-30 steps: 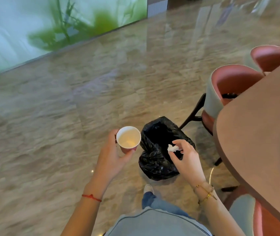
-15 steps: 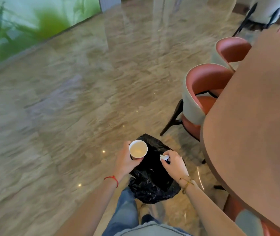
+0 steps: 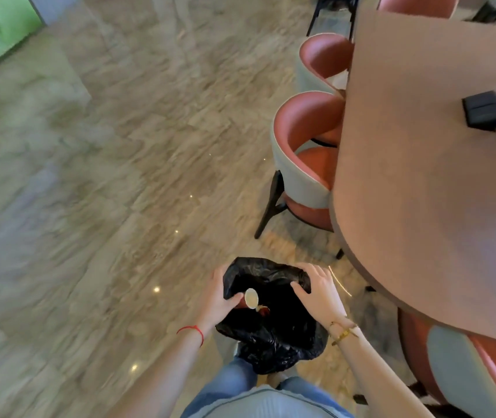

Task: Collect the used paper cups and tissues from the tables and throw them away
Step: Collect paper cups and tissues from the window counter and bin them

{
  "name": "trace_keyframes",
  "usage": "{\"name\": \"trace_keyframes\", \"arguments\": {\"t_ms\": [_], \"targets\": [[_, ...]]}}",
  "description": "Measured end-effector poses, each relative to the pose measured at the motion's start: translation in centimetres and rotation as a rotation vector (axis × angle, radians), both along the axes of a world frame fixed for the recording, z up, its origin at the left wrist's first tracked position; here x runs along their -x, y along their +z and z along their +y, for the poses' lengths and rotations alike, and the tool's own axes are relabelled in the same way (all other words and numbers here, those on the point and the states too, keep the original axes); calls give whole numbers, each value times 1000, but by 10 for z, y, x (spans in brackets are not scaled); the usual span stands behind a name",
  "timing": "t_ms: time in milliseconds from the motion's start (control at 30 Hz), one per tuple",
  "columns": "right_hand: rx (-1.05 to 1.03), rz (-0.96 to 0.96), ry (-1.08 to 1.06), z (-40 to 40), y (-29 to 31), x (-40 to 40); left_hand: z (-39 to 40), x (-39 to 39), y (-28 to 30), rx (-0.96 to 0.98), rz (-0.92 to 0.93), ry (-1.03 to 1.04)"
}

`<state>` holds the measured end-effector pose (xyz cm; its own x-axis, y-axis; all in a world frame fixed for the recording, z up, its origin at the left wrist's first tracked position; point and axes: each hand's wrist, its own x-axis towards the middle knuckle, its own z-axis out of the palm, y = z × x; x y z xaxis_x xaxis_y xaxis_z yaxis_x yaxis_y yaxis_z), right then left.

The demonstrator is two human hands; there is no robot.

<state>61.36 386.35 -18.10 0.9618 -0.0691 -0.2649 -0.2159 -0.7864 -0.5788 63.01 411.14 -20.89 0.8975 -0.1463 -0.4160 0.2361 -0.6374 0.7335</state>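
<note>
A black trash bag [image 3: 273, 330] hangs open in front of my legs. My left hand [image 3: 219, 300] grips its left rim, thumb inside the opening. A white-rimmed red paper cup [image 3: 251, 298] lies tipped on its side inside the bag, right at my left thumb tip, with a brownish scrap beside it. My right hand [image 3: 319, 294] grips the bag's right rim, fingers curled over the edge. The tissue is out of sight.
A brown table [image 3: 421, 176] fills the right side, with a small black box [image 3: 482, 111] on it. Red and grey chairs [image 3: 304, 164] are tucked along its left edge, another chair at the lower right. Polished stone floor [image 3: 104, 191] spreads to the left.
The cup has gone from my left hand's upright hold into the bag, tipped over. The tissue has left my right fingers. Both hands now hold the bag's rim. The view swung right toward the table.
</note>
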Motion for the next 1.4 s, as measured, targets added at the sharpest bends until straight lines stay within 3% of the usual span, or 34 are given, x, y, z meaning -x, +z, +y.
{"name": "trace_keyframes", "arguments": {"t_ms": [167, 367, 700, 1100, 1400], "targets": [[53, -160, -38, 3, 31, 6, 28, -17, 32, -159, -180, -152], [104, -202, -130, 12, 48, 19, 42, -29, 63, -324, -380, -283], [105, -215, -356, -2, 70, 74, 10, -42, 104, -273, -446, -472], [145, -295, -825, -70, 93, 247, -144, 23, 134, -65, -573, -867], [238, -305, -1146, -140, 100, 446, -307, 185, 141, 142, -604, -1110]]}}
